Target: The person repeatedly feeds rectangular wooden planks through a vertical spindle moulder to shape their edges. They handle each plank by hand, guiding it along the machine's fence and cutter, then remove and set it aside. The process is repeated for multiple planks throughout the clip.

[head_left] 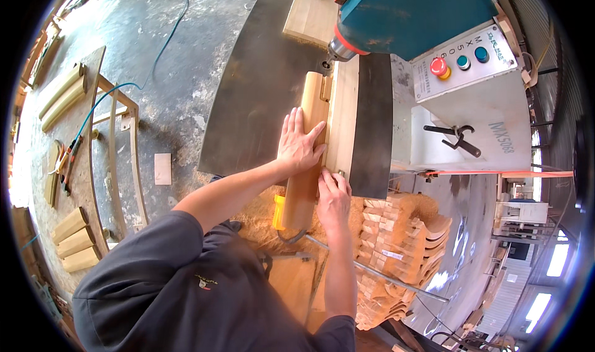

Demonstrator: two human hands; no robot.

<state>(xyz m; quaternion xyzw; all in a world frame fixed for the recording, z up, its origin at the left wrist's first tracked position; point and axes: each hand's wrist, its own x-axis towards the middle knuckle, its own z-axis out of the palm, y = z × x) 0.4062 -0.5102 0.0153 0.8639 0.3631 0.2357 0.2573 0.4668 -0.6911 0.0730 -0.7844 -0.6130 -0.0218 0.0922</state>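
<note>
A long light-brown wooden workpiece [310, 194], with a narrow slot near its far end, lies lengthwise on the dark machine table [235, 135] against a pale wooden fence [341, 116]. My left hand [297, 144] lies on the workpiece with fingers stretched and thumb spread. My right hand [334, 203] has its fingers curled on the workpiece's near right side, by the fence's end. Beyond the workpiece's far end sits the machine's chuck [336, 47] with a red ring, under a teal housing [396, 14].
A control panel [465, 60] with buttons is on the right. Stacked curved wooden parts [400, 253] sit in sawdust below the table's right side. At left, a bench [93, 166] carries wooden pieces [77, 243] and a blue hose [121, 85]. A pale board [310, 14] lies at the table's back.
</note>
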